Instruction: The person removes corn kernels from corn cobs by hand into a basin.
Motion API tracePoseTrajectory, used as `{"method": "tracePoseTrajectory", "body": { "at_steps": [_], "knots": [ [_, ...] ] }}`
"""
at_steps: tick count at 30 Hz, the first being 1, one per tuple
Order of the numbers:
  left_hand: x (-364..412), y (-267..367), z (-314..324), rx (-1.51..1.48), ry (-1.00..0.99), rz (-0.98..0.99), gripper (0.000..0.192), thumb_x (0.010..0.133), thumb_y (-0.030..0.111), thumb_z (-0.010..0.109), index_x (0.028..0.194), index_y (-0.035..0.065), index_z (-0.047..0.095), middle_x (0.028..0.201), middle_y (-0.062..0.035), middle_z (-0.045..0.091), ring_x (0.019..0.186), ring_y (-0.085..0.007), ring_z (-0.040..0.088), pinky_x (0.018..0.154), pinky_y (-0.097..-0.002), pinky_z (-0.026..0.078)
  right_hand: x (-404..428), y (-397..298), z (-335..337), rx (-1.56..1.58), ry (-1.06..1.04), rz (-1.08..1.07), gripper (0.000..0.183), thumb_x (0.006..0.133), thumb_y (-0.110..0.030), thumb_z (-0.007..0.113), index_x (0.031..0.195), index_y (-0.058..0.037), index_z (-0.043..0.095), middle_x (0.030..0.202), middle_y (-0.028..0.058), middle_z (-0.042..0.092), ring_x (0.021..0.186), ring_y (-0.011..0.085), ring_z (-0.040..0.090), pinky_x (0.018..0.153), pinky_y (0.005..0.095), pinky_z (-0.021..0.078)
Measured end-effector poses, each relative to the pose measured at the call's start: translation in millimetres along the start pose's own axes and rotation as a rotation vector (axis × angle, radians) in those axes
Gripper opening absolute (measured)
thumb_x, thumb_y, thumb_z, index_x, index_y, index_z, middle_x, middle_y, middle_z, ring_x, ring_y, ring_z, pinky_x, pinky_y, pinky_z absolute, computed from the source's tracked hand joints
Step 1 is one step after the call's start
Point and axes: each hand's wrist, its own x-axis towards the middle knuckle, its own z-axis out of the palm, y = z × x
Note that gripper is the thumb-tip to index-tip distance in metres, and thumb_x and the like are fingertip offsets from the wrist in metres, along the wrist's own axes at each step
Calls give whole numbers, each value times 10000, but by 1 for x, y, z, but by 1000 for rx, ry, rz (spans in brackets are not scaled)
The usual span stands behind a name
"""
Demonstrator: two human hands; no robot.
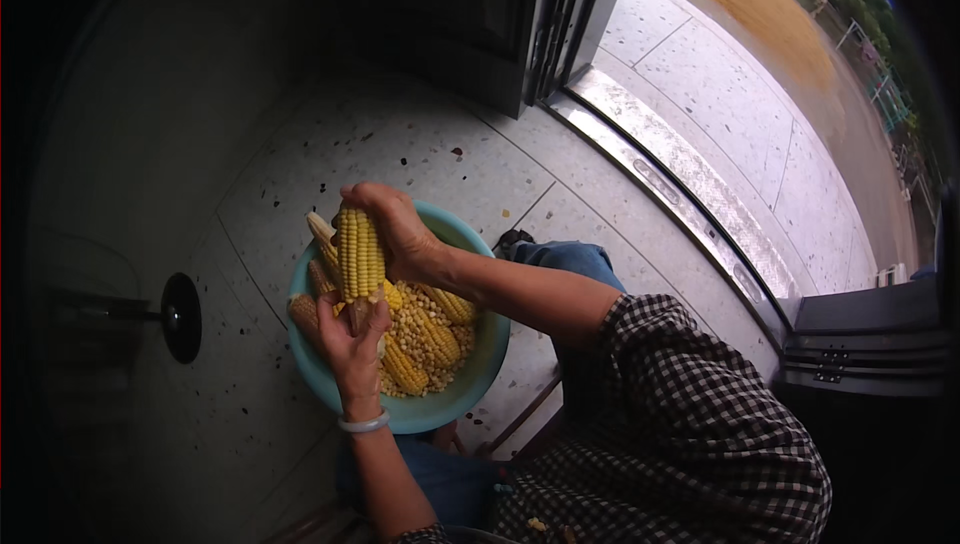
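Note:
My left hand (352,349), with a pale bangle at its wrist, grips the lower end of an ear of corn (361,255) covered in yellow kernels. Around the upper part of the same ear, my right hand (401,232) is closed, its palm along the side. Both hands are over a light blue plastic basin (427,422). Inside the basin lie loose kernels (405,319), several yellow ears (405,370) and, at the left, stripped cobs (306,315). The ear hides part of the right fingers.
The basin is in front of my knees on a speckled tile floor (510,161). A dark door (450,26) stands open beyond it, beside a metal threshold (660,161) leading outdoors. At the left is a dark round object on a stem (181,317).

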Motion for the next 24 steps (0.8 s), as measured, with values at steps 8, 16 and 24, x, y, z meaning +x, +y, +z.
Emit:
{"method": "tracePoseTrajectory", "body": {
  "at_steps": [8, 16, 24],
  "knots": [
    [-1, -5, 4, 404, 318, 267, 501, 763, 102, 822, 1080, -4, 450, 1032, -112, 547, 928, -198, 570, 811, -326, 488, -2, 6, -5, -86, 29, 42, 368, 828, -402, 628, 1045, -118, 541, 894, 96, 597, 879, 268, 619, 798, 436, 516],
    [-5, 7, 10, 774, 346, 626, 190, 795, 67, 763, 913, -23, 643, 1014, -119, 561, 908, -269, 555, 773, -368, 474, -2, 7, -5, 12, 78, 86, 343, 803, -376, 659, 981, -109, 539, 902, 115, 617, 883, 309, 625, 817, 497, 509],
    [-7, 25, 3, 947, 196, 831, 159, 840, 118, 722, 818, -18, 642, 991, -132, 585, 910, -266, 560, 779, -355, 473, -1, -3, -2, 74, 124, 50, 290, 824, -341, 625, 933, -88, 536, 805, 104, 579, 793, 286, 613, 762, 464, 526]
  ]
}}
